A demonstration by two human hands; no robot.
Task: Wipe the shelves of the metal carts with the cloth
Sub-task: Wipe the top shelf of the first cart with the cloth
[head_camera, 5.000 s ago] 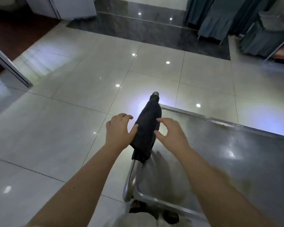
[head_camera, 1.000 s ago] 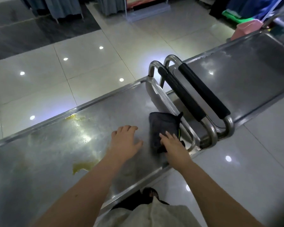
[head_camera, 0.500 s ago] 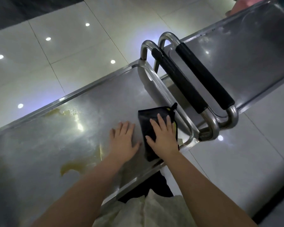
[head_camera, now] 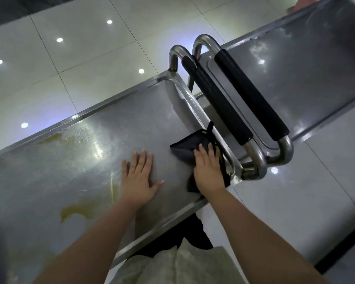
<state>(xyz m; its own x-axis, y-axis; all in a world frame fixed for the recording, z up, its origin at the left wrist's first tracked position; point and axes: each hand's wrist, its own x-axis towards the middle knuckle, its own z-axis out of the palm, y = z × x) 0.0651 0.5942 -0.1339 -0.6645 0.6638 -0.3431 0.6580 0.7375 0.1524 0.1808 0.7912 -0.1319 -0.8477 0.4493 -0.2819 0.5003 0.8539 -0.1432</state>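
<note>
A dark folded cloth (head_camera: pixel 186 147) with a yellow-edged tag lies on the top shelf of the near metal cart (head_camera: pixel 143 111), close to its right end rail. My right hand (head_camera: pixel 208 171) presses flat on the cloth, fingers spread forward. My left hand (head_camera: pixel 138 177) rests palm down on the bare steel just left of it, holding nothing. Yellowish smears (head_camera: pixel 78 210) stain the shelf to the left of my left hand. A second metal cart (head_camera: pixel 307 64) stands end to end on the right.
Two steel push handles with black foam grips (head_camera: pixel 217 97) (head_camera: pixel 252 95) stand side by side between the two carts. Glossy pale floor tiles (head_camera: pixel 86 48) surround them. A pink object (head_camera: pixel 307 1) shows at the top right edge.
Five seconds ago the cloth hung over a cart handle. Since half a second ago my right hand has slid the cloth a little toward the end rail; my left hand stays flat.
</note>
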